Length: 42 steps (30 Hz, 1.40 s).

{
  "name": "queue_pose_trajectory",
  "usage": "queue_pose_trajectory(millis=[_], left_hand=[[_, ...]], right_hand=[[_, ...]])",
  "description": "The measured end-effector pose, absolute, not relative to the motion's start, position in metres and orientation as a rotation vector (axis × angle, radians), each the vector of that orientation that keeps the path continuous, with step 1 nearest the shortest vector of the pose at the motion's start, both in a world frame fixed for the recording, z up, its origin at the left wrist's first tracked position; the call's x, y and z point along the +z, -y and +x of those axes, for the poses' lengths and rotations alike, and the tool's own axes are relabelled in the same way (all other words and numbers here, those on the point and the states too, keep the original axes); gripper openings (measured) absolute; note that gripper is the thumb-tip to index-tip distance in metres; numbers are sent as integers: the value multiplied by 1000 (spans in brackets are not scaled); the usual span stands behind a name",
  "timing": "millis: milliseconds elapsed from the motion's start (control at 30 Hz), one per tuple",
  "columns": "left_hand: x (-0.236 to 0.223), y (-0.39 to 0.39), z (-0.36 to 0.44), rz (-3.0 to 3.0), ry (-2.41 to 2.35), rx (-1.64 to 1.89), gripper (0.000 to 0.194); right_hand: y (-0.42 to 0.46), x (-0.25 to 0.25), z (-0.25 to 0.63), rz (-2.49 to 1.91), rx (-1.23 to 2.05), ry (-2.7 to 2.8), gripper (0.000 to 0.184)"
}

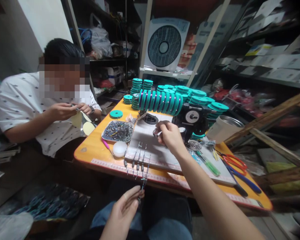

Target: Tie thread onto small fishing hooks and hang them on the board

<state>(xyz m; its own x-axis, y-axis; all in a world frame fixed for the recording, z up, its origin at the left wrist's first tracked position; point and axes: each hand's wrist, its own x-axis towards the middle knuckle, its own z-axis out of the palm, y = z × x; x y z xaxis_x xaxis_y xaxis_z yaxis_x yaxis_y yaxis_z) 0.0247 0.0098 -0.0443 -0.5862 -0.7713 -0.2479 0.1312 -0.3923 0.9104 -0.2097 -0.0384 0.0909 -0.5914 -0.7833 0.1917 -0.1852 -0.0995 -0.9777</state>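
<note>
My left hand (pixel 126 206) is below the table's front edge, fingers pinched on the lower end of a thin fishing rig (pixel 145 175) that runs up over the edge. Beside it on the table lie several similar rigs with small grey sinkers (pixel 138 166). Over the white board (pixel 156 143) my right hand (pixel 168 135) is closed, thumb and fingers together on something small and dark that I cannot make out. Behind that hand stands a row of teal line spools (pixel 160 102) on a black machine with a dial (pixel 192 116).
A tray of small metal parts (pixel 118 131), a round white lid (pixel 119 149) and a pink-handled tool (pixel 105 144) lie left. Green screwdriver (pixel 208 163), orange-handled pliers (pixel 235 163) and a metal cup (pixel 225 128) are right. A co-worker (pixel 50 113) sits left, handling yellowish discs.
</note>
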Motion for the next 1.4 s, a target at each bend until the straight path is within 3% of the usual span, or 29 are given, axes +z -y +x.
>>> queue_pose_trajectory(millis=[167, 233, 400, 533, 800, 967, 1133, 1400], left_hand=[[-26, -13, 35, 941, 1547, -1440, 20], [-8, -12, 31, 851, 1632, -1329, 22], [43, 3, -12, 593, 1827, -1501, 53], [65, 21, -59, 527, 1818, -1555, 65], [73, 26, -76, 453, 1807, -1497, 33], [76, 12, -49, 342, 1775, -1811, 32], [65, 4, -28, 324, 1312, -2380, 34], [47, -4, -3, 524, 1109, -2573, 31]], right_hand=[[0, 119, -198, -1074, -1825, -1651, 23], [-12, 134, -195, -1070, -1833, -1565, 22], [-25, 160, -195, -950, -1740, -1388, 18], [-26, 170, -195, -831, -1641, -1202, 15], [-29, 173, -194, -727, -1605, -1073, 15], [-28, 152, -197, -604, -1573, -1057, 21], [-18, 128, -194, -525, -1515, -1028, 37], [-12, 122, -192, -550, -1507, -1029, 39]])
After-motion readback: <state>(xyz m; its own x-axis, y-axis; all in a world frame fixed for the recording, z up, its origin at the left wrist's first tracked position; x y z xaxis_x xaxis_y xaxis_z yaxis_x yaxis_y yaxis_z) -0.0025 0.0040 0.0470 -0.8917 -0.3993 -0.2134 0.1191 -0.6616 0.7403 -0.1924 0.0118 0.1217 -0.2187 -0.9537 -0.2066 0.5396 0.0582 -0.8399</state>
